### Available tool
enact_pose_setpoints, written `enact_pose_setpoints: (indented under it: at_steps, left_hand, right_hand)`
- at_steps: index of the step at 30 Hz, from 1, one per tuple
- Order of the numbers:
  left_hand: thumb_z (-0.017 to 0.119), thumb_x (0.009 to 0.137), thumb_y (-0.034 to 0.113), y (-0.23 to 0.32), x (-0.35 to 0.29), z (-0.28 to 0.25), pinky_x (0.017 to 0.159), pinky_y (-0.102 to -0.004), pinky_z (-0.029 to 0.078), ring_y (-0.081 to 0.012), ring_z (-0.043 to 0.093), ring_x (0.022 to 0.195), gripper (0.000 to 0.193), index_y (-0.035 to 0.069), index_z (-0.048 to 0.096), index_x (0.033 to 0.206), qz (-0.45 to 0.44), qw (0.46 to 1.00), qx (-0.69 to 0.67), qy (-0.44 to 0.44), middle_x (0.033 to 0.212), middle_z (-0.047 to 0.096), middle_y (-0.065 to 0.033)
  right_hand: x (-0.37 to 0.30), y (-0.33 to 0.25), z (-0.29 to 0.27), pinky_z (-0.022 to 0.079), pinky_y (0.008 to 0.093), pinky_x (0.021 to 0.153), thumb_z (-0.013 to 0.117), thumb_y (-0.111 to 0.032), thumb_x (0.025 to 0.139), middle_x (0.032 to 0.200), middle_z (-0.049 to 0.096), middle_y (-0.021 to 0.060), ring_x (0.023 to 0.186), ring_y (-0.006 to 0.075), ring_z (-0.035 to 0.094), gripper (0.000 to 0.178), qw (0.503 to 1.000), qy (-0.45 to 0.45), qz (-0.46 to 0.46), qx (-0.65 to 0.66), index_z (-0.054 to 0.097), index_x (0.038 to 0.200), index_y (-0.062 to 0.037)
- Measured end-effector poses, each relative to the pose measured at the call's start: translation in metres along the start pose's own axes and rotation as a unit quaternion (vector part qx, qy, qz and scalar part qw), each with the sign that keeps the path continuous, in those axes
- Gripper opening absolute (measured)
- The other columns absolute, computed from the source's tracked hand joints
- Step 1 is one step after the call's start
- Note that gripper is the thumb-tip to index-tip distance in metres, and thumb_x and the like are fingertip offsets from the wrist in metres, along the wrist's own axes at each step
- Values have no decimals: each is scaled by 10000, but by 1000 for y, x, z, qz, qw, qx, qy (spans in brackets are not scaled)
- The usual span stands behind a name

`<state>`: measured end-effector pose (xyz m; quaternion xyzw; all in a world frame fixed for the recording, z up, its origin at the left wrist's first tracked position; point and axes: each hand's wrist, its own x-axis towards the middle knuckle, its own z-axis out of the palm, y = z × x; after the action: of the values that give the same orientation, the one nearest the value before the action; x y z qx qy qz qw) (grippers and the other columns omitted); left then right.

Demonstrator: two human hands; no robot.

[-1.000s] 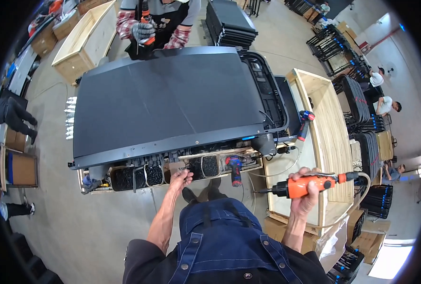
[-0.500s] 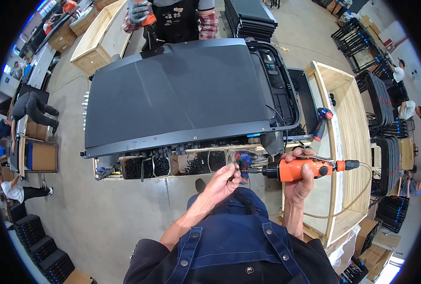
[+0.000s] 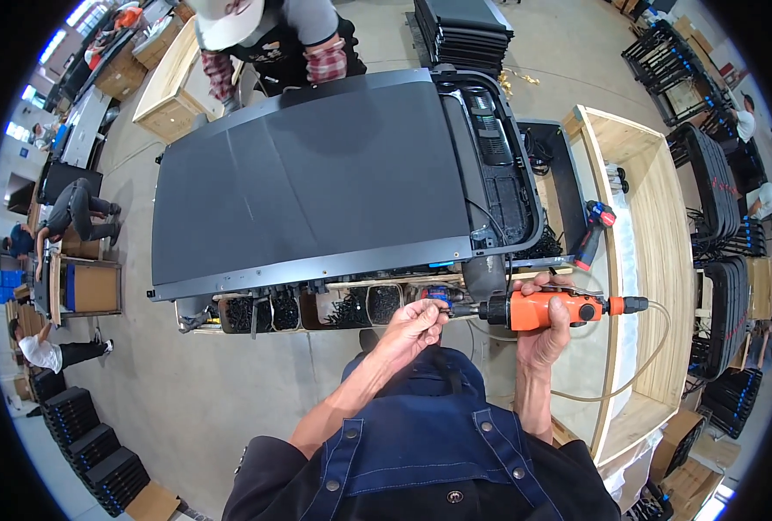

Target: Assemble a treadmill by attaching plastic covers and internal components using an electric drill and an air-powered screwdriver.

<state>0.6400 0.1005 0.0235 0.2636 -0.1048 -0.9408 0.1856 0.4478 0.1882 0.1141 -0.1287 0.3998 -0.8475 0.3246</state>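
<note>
My right hand [image 3: 542,340] grips an orange pneumatic screwdriver [image 3: 532,311], held level with its bit pointing left and its air hose running off at the right. At the bit's tip, my left hand [image 3: 410,334] is closed in a pinch. Whatever small thing its fingers hold is hidden. Beyond both hands lies a treadmill-like machine [image 3: 316,182] with a broad dark deck and a metal edge strip with small fasteners along its near side. Just behind my left fingertips, a blue-and-black power tool [image 3: 438,293] is partly covered.
Bins of small black parts [image 3: 347,308] line the machine's near side. At right are a wooden crate [image 3: 655,260] and a second power tool [image 3: 594,233]. A co-worker [image 3: 286,43] leans over the far side. Dark panels [image 3: 464,35] are stacked behind.
My left hand has come up to the bit's tip, and the screwdriver has shifted slightly left. The co-worker has bent forward over the machine, and the orange tool there is out of sight.
</note>
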Motion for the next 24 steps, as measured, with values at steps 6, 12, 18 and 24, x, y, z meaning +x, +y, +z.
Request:
enact_pose_setpoints:
  at_steps: [6,12,18,24]
  left_hand:
    - [646,1001,233,-6,16,11,553,-207,395,-59,527,662,268,6,621,1142,159,934,312,64,917,695,-69]
    - [619,1012,272,-7,74,4,518,-200,330,-48,394,611,266,47,595,1152,-34,996,-73,-39,844,579,6]
    - [548,1021,407,-8,115,5,443,-185,294,-35,339,540,345,83,583,1138,-92,973,-205,-46,705,430,68]
    - [532,1024,475,-12,106,-2,506,-218,382,-45,425,574,412,85,597,1141,-67,993,-94,22,739,502,64]
  right_hand:
    - [5,6,-12,481,507,999,711,-204,858,1107,622,120,944,239,656,445,999,28,-30,-17,515,1238,-78]
    - [19,6,14,513,461,950,744,-194,813,1175,614,146,980,268,654,499,987,15,-92,-130,517,1239,-68]
    - [39,38,36,548,376,922,720,81,757,1170,641,187,992,238,674,483,916,-163,-182,-317,518,1188,-1]
    - [58,54,63,560,393,903,726,68,771,1096,648,178,974,241,669,440,909,-210,-113,-342,532,1157,-18]
